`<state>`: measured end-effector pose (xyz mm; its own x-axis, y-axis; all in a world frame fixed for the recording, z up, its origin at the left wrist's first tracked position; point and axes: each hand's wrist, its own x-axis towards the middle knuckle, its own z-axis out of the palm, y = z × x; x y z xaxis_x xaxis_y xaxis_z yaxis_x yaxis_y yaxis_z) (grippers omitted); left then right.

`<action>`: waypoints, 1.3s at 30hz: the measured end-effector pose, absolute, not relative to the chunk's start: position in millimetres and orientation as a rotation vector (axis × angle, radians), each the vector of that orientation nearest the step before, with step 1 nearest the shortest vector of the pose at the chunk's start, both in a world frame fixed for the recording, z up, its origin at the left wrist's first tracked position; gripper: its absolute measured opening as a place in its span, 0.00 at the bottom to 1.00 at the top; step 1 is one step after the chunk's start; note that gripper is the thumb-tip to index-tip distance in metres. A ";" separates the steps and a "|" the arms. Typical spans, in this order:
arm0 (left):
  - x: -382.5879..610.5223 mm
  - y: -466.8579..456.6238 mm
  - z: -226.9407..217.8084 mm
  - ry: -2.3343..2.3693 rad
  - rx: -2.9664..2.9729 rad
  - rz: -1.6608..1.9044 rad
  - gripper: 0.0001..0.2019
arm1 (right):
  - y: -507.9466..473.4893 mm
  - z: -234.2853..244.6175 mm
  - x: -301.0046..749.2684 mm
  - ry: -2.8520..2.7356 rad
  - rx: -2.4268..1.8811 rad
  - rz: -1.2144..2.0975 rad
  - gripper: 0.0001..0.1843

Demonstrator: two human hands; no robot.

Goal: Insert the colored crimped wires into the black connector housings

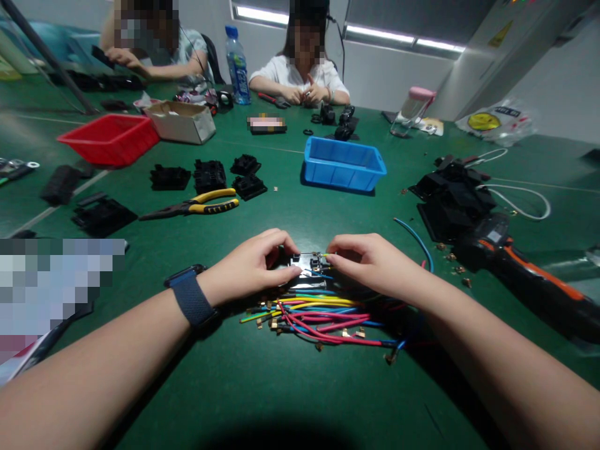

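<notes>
My left hand (262, 261), a dark watch band at its wrist, is closed on the left edge of a small black plastic housing (307, 262) with metal parts inside. At the housing's right side my right hand (368, 259) is closed in a pinch; a short yellow-green wire end (325, 255) shows at its fingertips, though most of it is hidden. Just below the hands lies a bundle of red, blue and yellow wires (323, 315), several ending in brass-coloured terminals. A single blue wire (415, 232) curves out beyond my right hand.
Yellow-handled pliers (197, 203) lie ahead on the left near several black housings (209, 176). A blue bin (344, 165) and a red bin (112, 140) stand farther back. At right are an orange-black power tool (529, 275) and black parts (452, 194). Two people sit across the table.
</notes>
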<state>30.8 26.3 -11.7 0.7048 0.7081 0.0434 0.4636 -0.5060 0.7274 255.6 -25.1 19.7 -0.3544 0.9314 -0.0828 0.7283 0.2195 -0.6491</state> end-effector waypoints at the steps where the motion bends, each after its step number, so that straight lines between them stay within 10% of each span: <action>1: 30.9 26.4 -11.6 0.890 2.196 0.441 0.14 | -25.2 19.8 255.5 -2.177 -1.548 0.879 0.12; 26: 31.8 26.2 -10.3 0.881 2.211 0.434 0.13 | -10.8 9.2 272.6 -2.201 -1.725 0.489 0.11; 39: 30.5 27.2 -13.3 0.865 2.225 0.451 0.14 | -45.2 77.6 270.9 -2.299 -1.557 0.687 0.07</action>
